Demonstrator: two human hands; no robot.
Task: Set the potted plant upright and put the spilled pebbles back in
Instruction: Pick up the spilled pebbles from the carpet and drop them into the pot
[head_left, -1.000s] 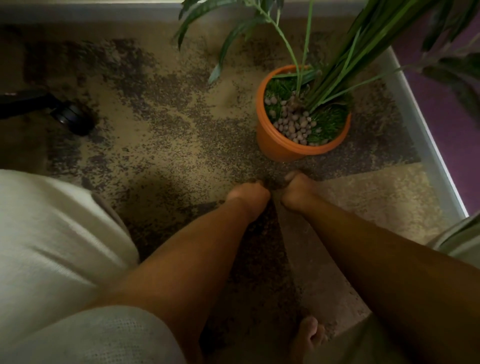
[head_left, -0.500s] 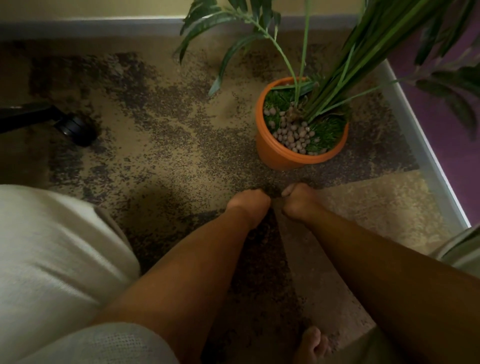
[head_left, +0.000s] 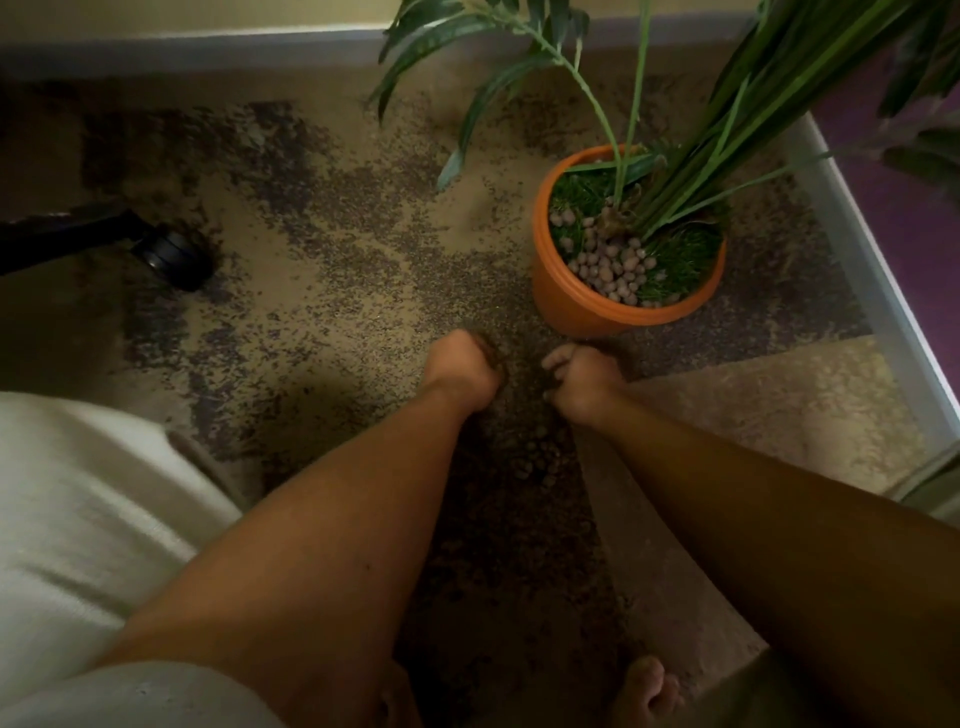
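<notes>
Both grips curl shut, gathering pebbles (head_left: 524, 467) off the floor.
Left hand (head_left: 464, 371), right hand (head_left: 584, 382); pot (head_left: 582, 301) stands upright; next, lift handfuls into it.

Pot (head_left: 582, 306) stands upright on carpet (head_left: 322, 291), just beyond both hands

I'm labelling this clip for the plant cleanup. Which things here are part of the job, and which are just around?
Part of the job:
orange pot
plant
pebbles in the pot
spilled pebbles on the carpet
left hand
right hand

Just around:
chair caster
baseboard
</notes>
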